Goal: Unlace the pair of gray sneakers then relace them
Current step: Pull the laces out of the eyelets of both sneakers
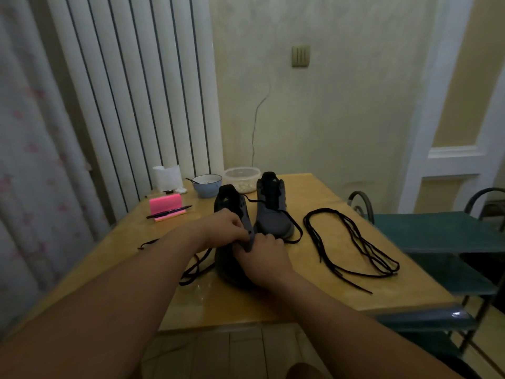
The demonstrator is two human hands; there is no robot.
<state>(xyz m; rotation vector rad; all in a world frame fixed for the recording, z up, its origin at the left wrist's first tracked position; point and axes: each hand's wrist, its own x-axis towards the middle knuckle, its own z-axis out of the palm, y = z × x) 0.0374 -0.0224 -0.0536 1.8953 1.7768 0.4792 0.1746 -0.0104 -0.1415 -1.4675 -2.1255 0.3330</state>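
Two gray sneakers stand on the wooden table (328, 291). The near sneaker (232, 269) is under both hands; my left hand (224, 228) and my right hand (262, 255) pinch its eyelet flap and the black lace (195, 266), which trails off to the left. The far sneaker (273, 212) stands just behind, toe toward me, a loose black lace (296, 231) looping from it. A separate bundle of black laces (352, 244) lies on the table to the right.
At the back of the table are a blue bowl (207, 185) with a spoon, a clear plastic container (242, 178), tissue (167, 177), and a pink holder (166, 206) with a pen. A green chair (437, 231) stands right of the table.
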